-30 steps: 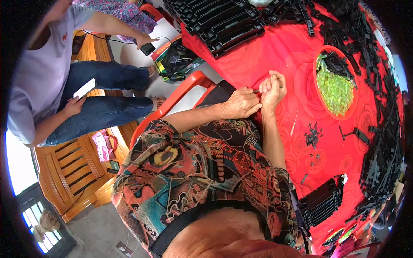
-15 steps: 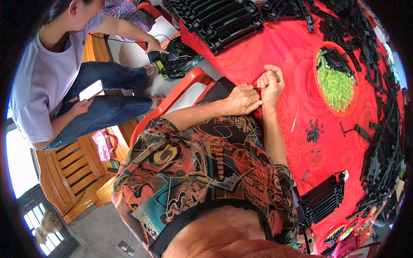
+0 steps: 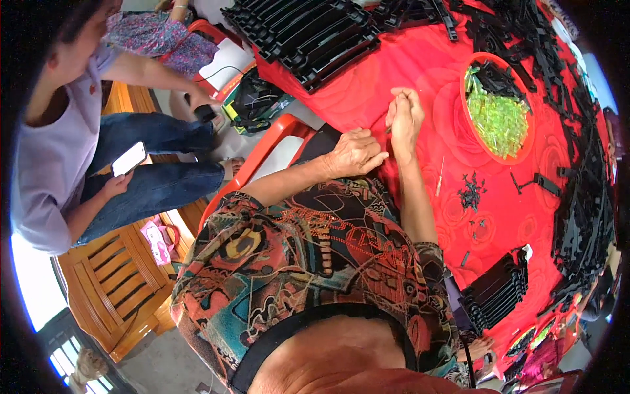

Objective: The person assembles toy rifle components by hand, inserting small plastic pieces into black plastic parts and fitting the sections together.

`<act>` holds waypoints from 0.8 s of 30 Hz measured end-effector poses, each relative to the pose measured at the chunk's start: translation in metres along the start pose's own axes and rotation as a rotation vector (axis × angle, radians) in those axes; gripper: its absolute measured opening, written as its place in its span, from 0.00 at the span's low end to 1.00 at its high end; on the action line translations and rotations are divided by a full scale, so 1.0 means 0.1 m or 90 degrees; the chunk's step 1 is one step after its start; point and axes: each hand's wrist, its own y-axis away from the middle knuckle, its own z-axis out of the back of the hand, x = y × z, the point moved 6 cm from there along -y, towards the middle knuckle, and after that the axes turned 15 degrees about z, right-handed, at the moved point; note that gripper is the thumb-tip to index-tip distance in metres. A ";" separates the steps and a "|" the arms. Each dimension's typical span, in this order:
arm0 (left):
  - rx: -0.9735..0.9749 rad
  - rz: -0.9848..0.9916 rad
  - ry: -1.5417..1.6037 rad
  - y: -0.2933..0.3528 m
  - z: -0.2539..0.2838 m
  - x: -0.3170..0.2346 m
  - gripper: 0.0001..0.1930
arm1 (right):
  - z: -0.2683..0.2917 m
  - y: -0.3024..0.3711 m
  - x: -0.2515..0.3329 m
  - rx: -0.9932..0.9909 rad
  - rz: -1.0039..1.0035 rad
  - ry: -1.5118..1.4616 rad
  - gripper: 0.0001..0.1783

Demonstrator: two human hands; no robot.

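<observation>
My left hand (image 3: pixel 357 152) is curled closed at the near edge of the red-covered table, its thumb pointing right. Whatever its fingers hold, if anything, is hidden. Just to the right, a small gap away, my right hand (image 3: pixel 405 121) is closed with bent fingers. A tiny dark tip shows at its left side, too small to name. Right of that wrist lie a thin pale stick-like tool (image 3: pixel 440 176) and a small pile of black bits (image 3: pixel 472 192). Beyond them stands a red bowl (image 3: pixel 532 128) of yellow-green clear pieces (image 3: pixel 499 125) and black parts.
Ridged black plastic strips (image 3: pixel 315 43) lie in a row at the far left; another row (image 3: pixel 497 292) lies at lower right. Loose black parts (image 3: pixel 581 217) are heaped along the right. A person (image 3: pixel 62 157) with a phone (image 3: pixel 129 159) sits at left, beside a red chair (image 3: pixel 262 154).
My hands have moved apart; they were together before. The view has shifted slightly. The person at left has leaned and reaches lower with one arm.
</observation>
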 end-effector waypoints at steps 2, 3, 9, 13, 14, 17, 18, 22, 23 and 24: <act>-0.046 -0.009 -0.040 -0.07 0.09 -0.01 0.16 | 0.05 -0.32 0.15 0.022 0.109 0.225 0.11; -0.044 -0.011 -0.034 -0.09 0.07 0.02 0.16 | 0.05 -0.50 0.27 0.046 0.218 0.451 0.10; -0.091 -0.092 -0.161 -0.13 -0.05 0.08 0.16 | 0.20 -1.56 0.23 0.014 0.202 0.751 0.22; -0.107 -0.090 -0.174 -0.09 -0.08 0.10 0.17 | 0.48 -2.06 0.08 -0.016 0.158 0.875 0.25; -0.100 -0.103 -0.192 -0.11 -0.10 0.08 0.17 | 0.65 -2.19 -0.04 -0.020 0.149 0.937 0.23; -0.103 -0.118 -0.171 -0.10 -0.07 0.07 0.17 | 0.66 -2.30 -0.05 0.031 0.054 0.945 0.22; -0.095 -0.105 -0.154 -0.09 -0.05 0.07 0.17 | 0.55 -2.20 0.08 0.059 0.059 0.961 0.21; -0.108 0.029 -0.134 -0.23 0.06 0.11 0.09 | 0.56 -1.91 0.22 0.050 0.088 0.994 0.22; -0.098 0.023 -0.127 -0.31 0.10 0.09 0.09 | 0.57 -1.70 0.28 0.040 0.077 0.997 0.22; -0.162 0.078 -0.144 -0.37 0.26 0.19 0.08 | 0.42 -1.52 0.26 0.089 0.105 0.997 0.19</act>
